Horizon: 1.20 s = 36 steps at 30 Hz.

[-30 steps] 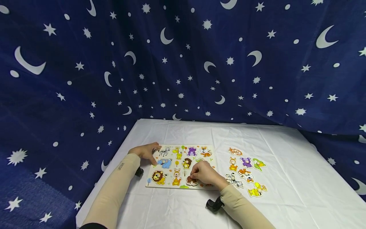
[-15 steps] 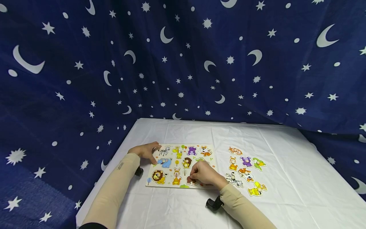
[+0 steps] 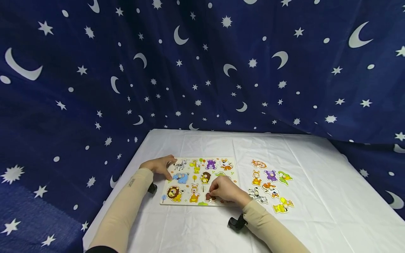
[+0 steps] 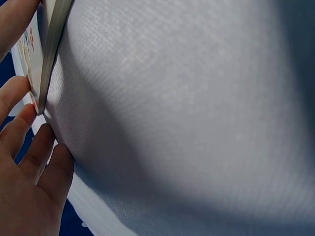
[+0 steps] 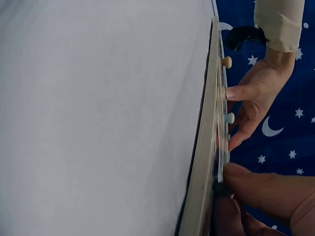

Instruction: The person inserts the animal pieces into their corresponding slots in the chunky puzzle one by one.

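A puzzle board [image 3: 186, 203] with animal pictures lies on the white table. My right hand [image 3: 228, 189] is over its lower right part, thumb and fingertips pinching a brown animal puzzle piece [image 3: 210, 198] at the board's front row. The hand hides part of that piece and the pictures beside it. In the right wrist view, the thumb and a finger [image 5: 266, 194] meet around something small and dark just above the board's face. My left hand [image 3: 159, 166] rests at the board's upper left corner, thumb on the left edge and fingers spread along the corner [image 4: 39, 110].
Right of the board lie several loose knobbed pieces, among them a zebra [image 3: 258, 195], a giraffe [image 3: 283, 205], a purple animal [image 3: 270, 175], a kangaroo [image 3: 256, 178] and a green one [image 3: 284, 177]. A dark blue curtain [image 3: 202, 70] with moons and stars hangs behind the table.
The brown piece, slightly raised with its pale rim showing a second ago, now sits lower on the board. Both hands stay nearly in place; the head view has shifted a little.
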{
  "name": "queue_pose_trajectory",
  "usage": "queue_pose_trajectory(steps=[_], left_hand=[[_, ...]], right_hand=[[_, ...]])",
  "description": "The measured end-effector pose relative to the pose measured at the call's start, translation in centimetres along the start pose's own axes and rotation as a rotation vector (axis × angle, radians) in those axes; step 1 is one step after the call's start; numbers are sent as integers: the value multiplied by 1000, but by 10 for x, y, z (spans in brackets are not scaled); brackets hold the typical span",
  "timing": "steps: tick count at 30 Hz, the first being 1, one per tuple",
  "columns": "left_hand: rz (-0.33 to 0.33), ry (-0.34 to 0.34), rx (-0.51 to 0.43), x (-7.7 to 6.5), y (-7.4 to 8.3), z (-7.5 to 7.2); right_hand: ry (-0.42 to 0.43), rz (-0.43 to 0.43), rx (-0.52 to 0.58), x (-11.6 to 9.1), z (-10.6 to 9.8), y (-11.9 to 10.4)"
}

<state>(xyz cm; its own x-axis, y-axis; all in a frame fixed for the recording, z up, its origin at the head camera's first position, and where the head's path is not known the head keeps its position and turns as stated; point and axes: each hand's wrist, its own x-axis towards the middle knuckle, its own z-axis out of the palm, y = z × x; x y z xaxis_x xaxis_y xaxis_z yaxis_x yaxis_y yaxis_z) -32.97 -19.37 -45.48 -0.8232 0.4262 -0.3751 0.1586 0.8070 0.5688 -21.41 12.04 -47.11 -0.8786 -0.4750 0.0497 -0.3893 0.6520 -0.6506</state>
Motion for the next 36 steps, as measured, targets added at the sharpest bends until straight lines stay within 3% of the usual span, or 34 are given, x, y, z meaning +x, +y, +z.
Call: queue_pose_trajectory(steps=[7,16,21,30,36], left_hand=[[35,-10,17,-1,1,-2],[4,-1,-22,0,-2,-2],[4,-3,-8,2,-4,-3],[-26,8,18,3,-4,-6],[-11,2,-16,2,-6,-4]], right_hand=[[-1,6,10,-3,-5,1],[38,22,55,-11,-27,13],[80,90,78,-18,-47,28],[184,169,-8,-25,-87,58],[182,233,-33,-36,-100,74]])
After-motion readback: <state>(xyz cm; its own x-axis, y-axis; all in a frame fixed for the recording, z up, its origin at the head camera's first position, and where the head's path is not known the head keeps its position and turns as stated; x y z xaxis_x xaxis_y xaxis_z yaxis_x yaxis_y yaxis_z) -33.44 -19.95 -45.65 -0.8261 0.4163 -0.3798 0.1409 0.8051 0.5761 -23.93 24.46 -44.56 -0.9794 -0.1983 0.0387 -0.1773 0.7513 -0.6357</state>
